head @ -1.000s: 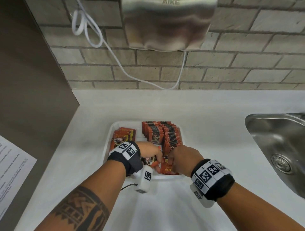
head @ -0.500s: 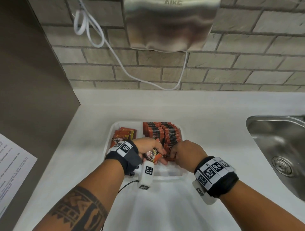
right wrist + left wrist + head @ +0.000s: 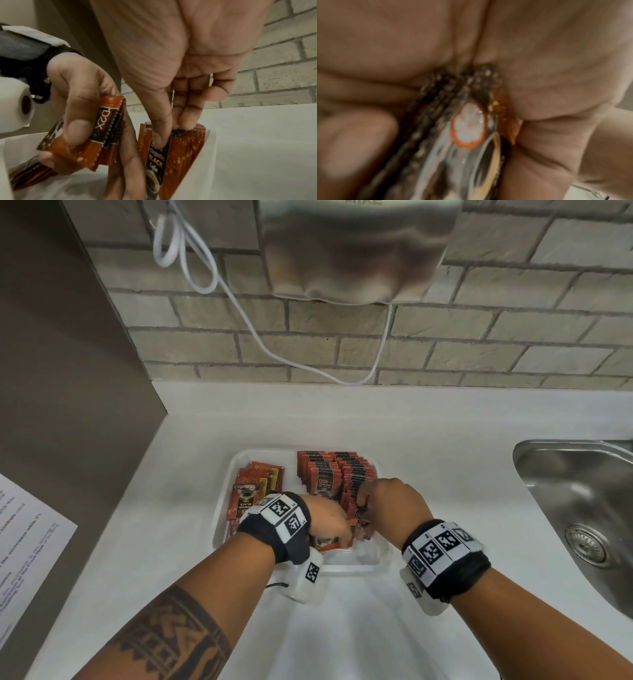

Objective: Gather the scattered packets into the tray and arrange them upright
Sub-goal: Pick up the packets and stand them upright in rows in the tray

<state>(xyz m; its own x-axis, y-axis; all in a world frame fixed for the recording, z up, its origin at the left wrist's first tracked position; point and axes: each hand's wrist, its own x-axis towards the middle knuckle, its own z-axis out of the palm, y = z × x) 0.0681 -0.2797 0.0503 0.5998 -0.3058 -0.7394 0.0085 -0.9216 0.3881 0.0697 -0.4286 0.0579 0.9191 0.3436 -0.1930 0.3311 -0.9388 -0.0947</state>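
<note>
A white tray [image 3: 222, 508] sits on the counter, holding orange-and-black coffee packets. Two rows of upright packets [image 3: 334, 470] fill its right half, and a few flat packets [image 3: 255, 484] lie at its left. My left hand [image 3: 327, 520] grips a small bundle of packets [image 3: 330, 543] over the tray's near end; the bundle [image 3: 104, 134] shows between thumb and fingers, and close and blurred as packets [image 3: 467, 128] against the palm. My right hand [image 3: 385, 501] pinches the top of the front upright packet [image 3: 157, 155] between thumb and fingers [image 3: 186, 121], at the tray's right wall.
A steel sink [image 3: 582, 508] is set into the counter at the right. A hand dryer [image 3: 356, 251] with a white cord [image 3: 239, 309] hangs on the brick wall behind. A brown panel [image 3: 68, 371] with a paper sheet [image 3: 24, 542] stands at left.
My right hand has moved from the tray's near end up to the front of the right upright row. My left hand still holds its bundle.
</note>
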